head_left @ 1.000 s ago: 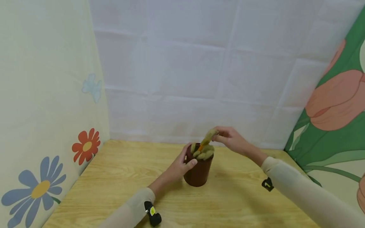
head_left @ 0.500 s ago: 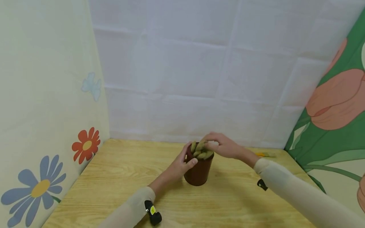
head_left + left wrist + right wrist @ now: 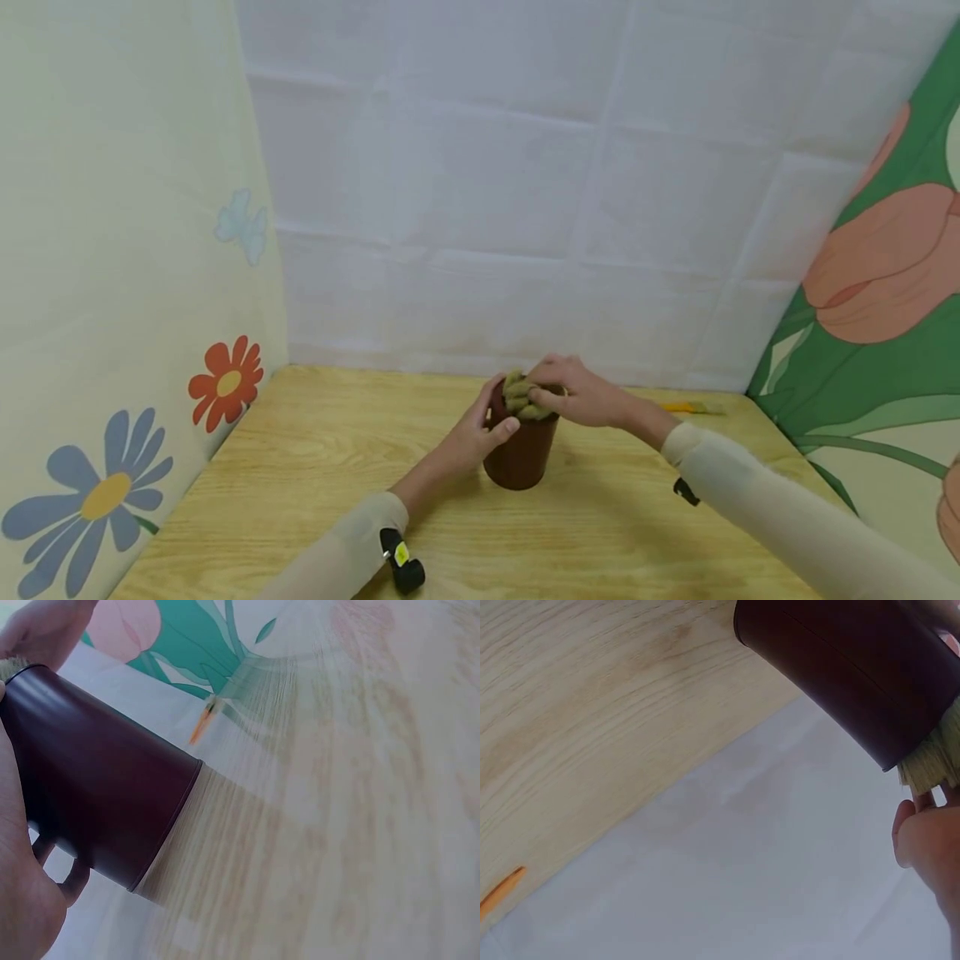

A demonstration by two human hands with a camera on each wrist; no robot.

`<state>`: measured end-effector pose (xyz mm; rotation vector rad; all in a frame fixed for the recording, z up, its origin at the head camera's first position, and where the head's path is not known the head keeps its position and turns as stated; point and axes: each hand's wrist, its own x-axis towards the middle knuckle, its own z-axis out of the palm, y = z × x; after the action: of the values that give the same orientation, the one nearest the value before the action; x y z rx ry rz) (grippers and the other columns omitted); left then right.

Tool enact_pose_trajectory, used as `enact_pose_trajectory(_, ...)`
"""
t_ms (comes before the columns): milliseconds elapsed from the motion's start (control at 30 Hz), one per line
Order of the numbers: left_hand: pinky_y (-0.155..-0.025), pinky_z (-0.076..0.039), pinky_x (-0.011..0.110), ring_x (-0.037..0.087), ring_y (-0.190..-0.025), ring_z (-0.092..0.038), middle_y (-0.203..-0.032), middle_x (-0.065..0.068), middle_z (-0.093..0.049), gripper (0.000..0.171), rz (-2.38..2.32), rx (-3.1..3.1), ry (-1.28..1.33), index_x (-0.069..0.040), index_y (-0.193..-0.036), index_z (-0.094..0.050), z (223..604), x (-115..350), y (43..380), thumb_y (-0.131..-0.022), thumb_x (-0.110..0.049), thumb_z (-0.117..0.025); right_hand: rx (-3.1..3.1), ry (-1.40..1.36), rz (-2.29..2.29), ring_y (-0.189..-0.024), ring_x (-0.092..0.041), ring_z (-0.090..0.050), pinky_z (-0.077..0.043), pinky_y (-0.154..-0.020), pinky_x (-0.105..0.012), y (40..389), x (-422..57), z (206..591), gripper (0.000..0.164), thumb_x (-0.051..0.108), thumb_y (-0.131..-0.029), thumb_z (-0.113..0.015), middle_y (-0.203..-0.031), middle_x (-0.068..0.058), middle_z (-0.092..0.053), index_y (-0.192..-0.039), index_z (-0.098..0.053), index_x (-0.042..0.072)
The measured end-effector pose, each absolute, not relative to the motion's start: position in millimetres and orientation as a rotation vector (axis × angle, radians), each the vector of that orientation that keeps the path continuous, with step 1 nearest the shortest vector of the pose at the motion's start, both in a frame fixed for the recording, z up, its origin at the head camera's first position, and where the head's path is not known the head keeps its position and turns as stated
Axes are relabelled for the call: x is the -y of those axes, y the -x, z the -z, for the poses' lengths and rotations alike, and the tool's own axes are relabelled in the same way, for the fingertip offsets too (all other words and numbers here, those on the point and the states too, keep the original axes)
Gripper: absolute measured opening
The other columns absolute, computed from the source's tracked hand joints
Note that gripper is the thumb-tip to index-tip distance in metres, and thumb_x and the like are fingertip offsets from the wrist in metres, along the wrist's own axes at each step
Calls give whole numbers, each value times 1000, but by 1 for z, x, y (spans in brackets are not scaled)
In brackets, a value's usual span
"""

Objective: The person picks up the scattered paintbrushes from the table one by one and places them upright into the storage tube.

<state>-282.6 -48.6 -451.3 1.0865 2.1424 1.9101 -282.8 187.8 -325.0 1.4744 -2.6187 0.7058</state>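
Observation:
A dark brown cylindrical brush holder (image 3: pixel 521 457) stands upright on the wooden table, filled with paintbrushes (image 3: pixel 517 398), pale bristles up; their handles are hidden inside. My left hand (image 3: pixel 477 427) grips the holder's left side near the rim, thumb in front and fingers behind. Over the right of the opening, my right hand (image 3: pixel 581 392) has its thumb and fingers around the bristles of a paintbrush, which they mostly cover. In the right wrist view the right fingers (image 3: pixel 922 801) meet the bristles (image 3: pixel 930 761) just past the holder's rim.
Another paintbrush (image 3: pixel 690 408) with an orange handle lies at the table's back right, partly behind the right forearm. A white cloth (image 3: pixel 450 208) hangs behind the table (image 3: pixel 337 467). Flower-printed cloths (image 3: pixel 90 292) close both sides.
The right hand has lowered a paintbrush into the holder; its orange part showed above the rim earlier and is now hidden. The left hand keeps its grip on the holder.

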Motion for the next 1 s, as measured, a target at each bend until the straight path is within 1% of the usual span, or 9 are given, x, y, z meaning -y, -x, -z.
enact_pose_trajectory(33,-105,-40,51,25,-141,-38,-162,4,-24,75,-1913,-2138,-1086,-35,-162,-10,451,48,282,-103,-49,-55,2621,-1477,-698,-107,-16,-51,-31,-90,-50,283,-188,325,23,26,-110,-50,-117,11,-64,-118,-72,27)
enact_pose_trajectory(100,-106,-40,51,25,-141,-38,-162,4,-23,75,-1912,-2135,-1086,-35,-162,-10,453,47,282,-104,-49,-54,2618,-1485,-710,-104,-17,-52,-32,-89,-50,282,-189,324,23,26,-110,-51,-117,9,-65,-118,-72,25)
enact_pose_trajectory(300,-106,-39,52,23,-143,-35,-161,1,-24,75,-1890,-2165,-1073,-39,-161,-11,454,42,280,-102,-55,-54,2636,-1367,-903,-113,-19,-57,-48,-91,-49,276,-205,314,28,24,-109,-53,-124,3,-66,-127,-72,15)
enact_pose_trajectory(433,-107,-36,55,26,-144,-33,-162,4,-23,76,-1876,-2196,-1031,-40,-161,-12,451,41,278,-101,-56,-56,2657,-1195,-950,-115,-17,-58,-47,-94,-50,274,-226,306,24,29,-108,-56,-121,7,-66,-124,-72,21)
enact_pose_trajectory(567,-108,-36,54,26,-144,-32,-164,3,-20,76,-1848,-2217,-999,-43,-160,-11,450,42,278,-100,-58,-55,2673,-1055,-925,-117,-19,-57,-43,-98,-56,276,-254,305,22,31,-108,-56,-121,7,-65,-123,-71,25)
enact_pose_trajectory(633,-108,-36,53,25,-144,-33,-164,2,-20,75,-1846,-2218,-995,-45,-160,-11,451,43,279,-101,-57,-55,2674,-1006,-904,-118,-21,-57,-40,-99,-60,278,-267,307,23,31,-108,-56,-122,6,-65,-123,-71,25)
enact_pose_trajectory(767,-107,-38,52,25,-143,-36,-163,3,-21,74,-1852,-2222,-1002,-44,-160,-11,451,48,280,-102,-54,-55,2678,-919,-884,-115,-24,-58,-38,-98,-60,282,-288,313,24,31,-108,-54,-120,3,-67,-123,-71,21)
enact_pose_trajectory(867,-107,-38,52,27,-143,-36,-163,3,-22,74,-1853,-2221,-1006,-43,-161,-11,451,52,281,-102,-53,-56,2715,-821,-886,-115,-26,-58,-36,-100,-59,287,-302,319,27,35,-108,-55,-121,1,-67,-122,-71,20)
enact_pose_trajectory(1000,-107,-38,53,31,-143,-35,-164,6,-20,75,-1854,-2216,-1013,-38,-162,-10,450,54,281,-103,-52,-55,2761,-669,-856,-120,-31,-56,-31,-105,-63,294,-325,333,33,38,-107,-55,-125,-6,-66,-124,-71,14)
